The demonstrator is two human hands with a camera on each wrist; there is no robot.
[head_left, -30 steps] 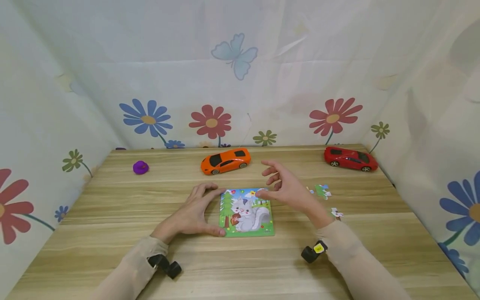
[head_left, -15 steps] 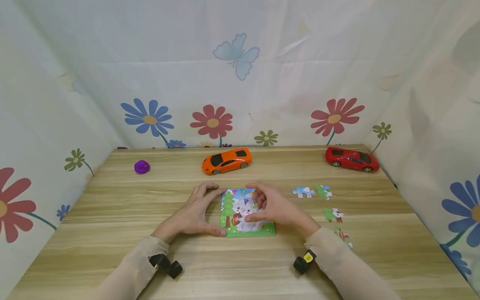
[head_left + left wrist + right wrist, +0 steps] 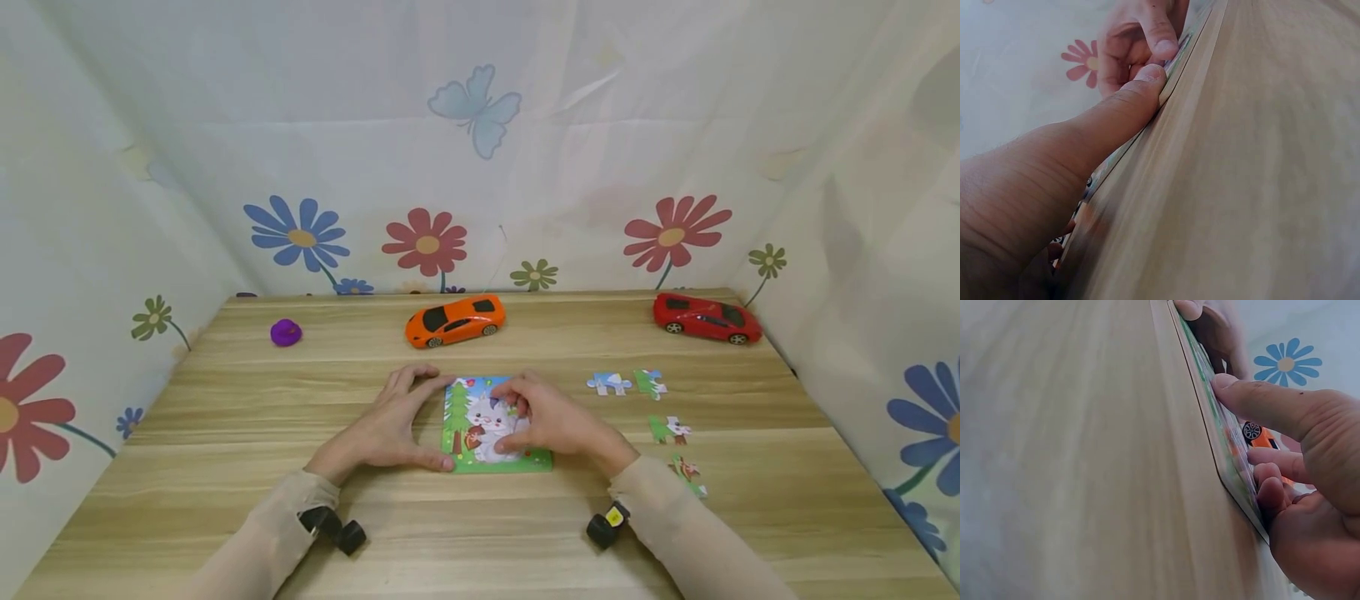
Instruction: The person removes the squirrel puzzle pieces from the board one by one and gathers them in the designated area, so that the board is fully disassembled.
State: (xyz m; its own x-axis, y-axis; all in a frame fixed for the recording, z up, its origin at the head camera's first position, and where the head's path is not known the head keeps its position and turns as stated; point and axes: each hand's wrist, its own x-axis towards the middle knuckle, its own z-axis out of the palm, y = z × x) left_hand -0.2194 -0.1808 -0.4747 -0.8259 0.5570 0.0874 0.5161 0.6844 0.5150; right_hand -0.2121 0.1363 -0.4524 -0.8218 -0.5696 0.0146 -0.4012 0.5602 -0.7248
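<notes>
In the head view a square jigsaw puzzle (image 3: 457, 408), with a grey squirrel, an acorn and a green tree on it, lies flat on the table. My left hand (image 3: 382, 427) holds its left side, thumb at the near corner and index finger at the far one. My right hand (image 3: 558, 421) lies over its right half. The right wrist view shows this hand's thumb (image 3: 1254, 397) and index fingertip touching the puzzle's face, with other fingers bent below. Part of the squirrel is hidden under the right hand. The left thumb (image 3: 1141, 87) rests at the puzzle's edge in the left wrist view.
Several loose jigsaw pieces (image 3: 669, 429) lie to the puzzle's right. Along the back of the wooden table (image 3: 225, 533) stand an orange toy car (image 3: 456, 321), a red toy car (image 3: 707, 318) and a small purple object (image 3: 286, 333). Flowered cloth hangs behind.
My right hand has come down and left from above the puzzle's far right corner onto its face, uncovering loose pieces. During the last half second its fingers shifted slightly. My left hand stays put.
</notes>
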